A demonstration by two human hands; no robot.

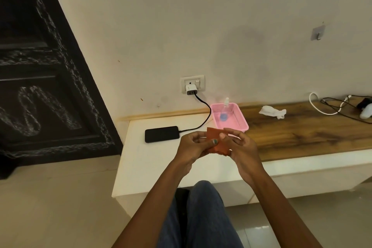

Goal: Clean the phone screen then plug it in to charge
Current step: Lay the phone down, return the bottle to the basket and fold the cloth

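A black phone point(162, 134) lies flat on the white tabletop point(149, 167), screen up. A black cable point(203, 121) runs from its right end up to a white charger point(191, 90) in the wall socket point(192, 84). In front of me, above the table, both hands hold a small orange-brown cloth point(218, 143). My left hand point(191, 147) pinches its left edge with the thumb on top. My right hand point(241, 145) grips its right side, fingers curled round it. The hands are to the right of the phone and apart from it.
A pink basket point(239, 122) with a small spray bottle point(225, 106) stands behind the hands. On the wooden counter point(302, 133) to the right lie a crumpled white tissue point(271, 111) and tangled cables point(334, 106). A dark carved door point(40, 76) is at left. My knee point(201, 207) is below.
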